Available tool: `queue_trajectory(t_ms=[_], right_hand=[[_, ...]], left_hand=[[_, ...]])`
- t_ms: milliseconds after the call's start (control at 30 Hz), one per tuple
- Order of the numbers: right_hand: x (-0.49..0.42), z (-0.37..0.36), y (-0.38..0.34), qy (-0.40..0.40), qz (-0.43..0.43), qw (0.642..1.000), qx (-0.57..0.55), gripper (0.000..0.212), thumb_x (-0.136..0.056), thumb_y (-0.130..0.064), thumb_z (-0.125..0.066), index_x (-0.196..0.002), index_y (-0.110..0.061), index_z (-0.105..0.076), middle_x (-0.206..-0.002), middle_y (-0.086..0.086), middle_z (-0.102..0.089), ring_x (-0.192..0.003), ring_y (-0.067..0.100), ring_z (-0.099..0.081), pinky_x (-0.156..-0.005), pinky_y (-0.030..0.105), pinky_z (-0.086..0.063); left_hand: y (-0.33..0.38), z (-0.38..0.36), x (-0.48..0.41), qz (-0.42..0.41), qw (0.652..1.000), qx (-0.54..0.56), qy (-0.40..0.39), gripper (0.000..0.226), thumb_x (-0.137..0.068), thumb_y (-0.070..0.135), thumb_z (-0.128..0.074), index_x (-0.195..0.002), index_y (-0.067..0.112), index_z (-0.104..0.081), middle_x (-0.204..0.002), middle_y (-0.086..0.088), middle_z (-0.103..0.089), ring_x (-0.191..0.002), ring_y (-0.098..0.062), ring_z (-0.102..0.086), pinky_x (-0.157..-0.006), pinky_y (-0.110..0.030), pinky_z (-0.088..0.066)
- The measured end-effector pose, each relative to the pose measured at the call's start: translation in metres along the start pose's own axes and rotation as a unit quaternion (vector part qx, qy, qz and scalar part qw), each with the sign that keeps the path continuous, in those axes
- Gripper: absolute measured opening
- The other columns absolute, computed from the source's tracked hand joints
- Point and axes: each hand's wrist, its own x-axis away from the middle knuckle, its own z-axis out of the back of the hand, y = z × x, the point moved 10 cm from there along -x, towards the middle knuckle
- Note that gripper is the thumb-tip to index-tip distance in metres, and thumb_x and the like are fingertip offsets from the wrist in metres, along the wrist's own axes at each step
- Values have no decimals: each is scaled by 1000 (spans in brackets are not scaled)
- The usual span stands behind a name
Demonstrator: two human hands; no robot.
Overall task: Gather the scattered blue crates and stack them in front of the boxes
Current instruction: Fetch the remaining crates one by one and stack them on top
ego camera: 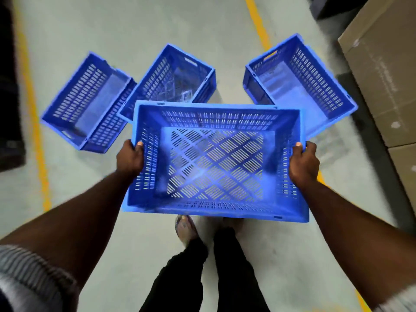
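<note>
Grey concrete floor [126, 28], yellow painted lines [256, 21], dark object [9, 109] far left.

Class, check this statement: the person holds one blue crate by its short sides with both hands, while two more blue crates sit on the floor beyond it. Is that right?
Not quite: the count is wrong. The head view shows three crates on the floor, the left crate, middle crate and right crate. The rest stands: the left hand and right hand grip the held crate by its short sides.

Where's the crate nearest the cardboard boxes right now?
In the head view, that perforated blue plastic crate sits on the floor at upper right, beside the brown cardboard boxes.
</note>
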Motion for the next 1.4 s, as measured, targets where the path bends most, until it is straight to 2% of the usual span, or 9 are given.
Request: queue_trajectory(t_ms=[133,267,367,500,600,767,1000,1233,1400], right_hand=[[37,-21,-37,-52,63,997,14,37,-100,-36,-36,-122,-9,-48,-111,29,-64,-103,46,-58,-84,46,-43],[90,-40,-67,-89,119,988,32,32,-102,-36,-36,-112,-9,-51,-108,26,-66,-101,44,-59,-81,43,-43],[146,-54,-81,-119,169,977,45,34,-102,-36,-34,-112,-9,-52,-105,24,-67,-101,42,-60,-80,42,-43],[239,-80,-95,-177,240,952,74,37,-103,-37,-32,-117,-9,-52,-110,25,-65,-104,41,-58,-83,40,-42],[316,-94,-104,-216,294,927,89,37,-102,-37,-32,-113,-8,-52,-109,25,-65,-103,41,-58,-83,40,-41],[463,-109,-114,-283,381,871,127,36,-102,-34,-32,-110,-6,-53,-109,25,-64,-104,41,-57,-82,40,-41],[646,-132,-112,-336,458,802,186,40,-101,-37,-30,-109,-6,-54,-111,28,-62,-105,44,-57,-87,44,-43],[808,-172,-102,-402,514,725,221,38,-99,-36,-32,-104,-5,-54,-109,27,-62,-103,42,-57,-85,41,-43],[925,-201,-101,-431,552,673,238,37,-100,-34,-34,-105,-4,-54,-111,28,-62,-105,43,-57,-86,41,-42]], left_hand=[[-81,42,62,77,995,50,31,55,-84,66,-34,-93,13,-49,-91,-19,-68,-87,-41,-65,-82,-51,-51],[-161,73,136,123,986,82,82,44,-97,51,-40,-92,8,-48,-91,-20,-65,-87,-40,-61,-79,-45,-46],[-236,86,201,169,973,113,111,46,-93,57,-37,-92,12,-46,-90,-18,-65,-86,-39,-63,-79,-48,-50],[-343,98,309,251,937,185,155,53,-84,67,-35,-93,17,-50,-93,-15,-66,-87,-37,-66,-82,-50,-53],[-408,110,400,300,910,215,189,51,-87,65,-36,-97,18,-52,-99,-15,-67,-92,-37,-65,-86,-49,-52],[-494,133,560,367,855,279,238,45,-92,54,-43,-109,14,-54,-111,-18,-66,-100,-38,-64,-89,-48,-51],[-575,138,742,469,750,354,304,46,-93,50,-45,-117,12,-55,-113,-19,-66,-102,-37,-64,-90,-45,-50],[-642,133,870,554,650,386,350,52,-86,53,-46,-114,10,-57,-111,-19,-67,-99,-38,-65,-90,-49,-52],[-691,156,932,583,595,402,380,59,-73,58,-43,-105,11,-60,-104,-21,-68,-96,-40,-66,-87,-50,-53]])
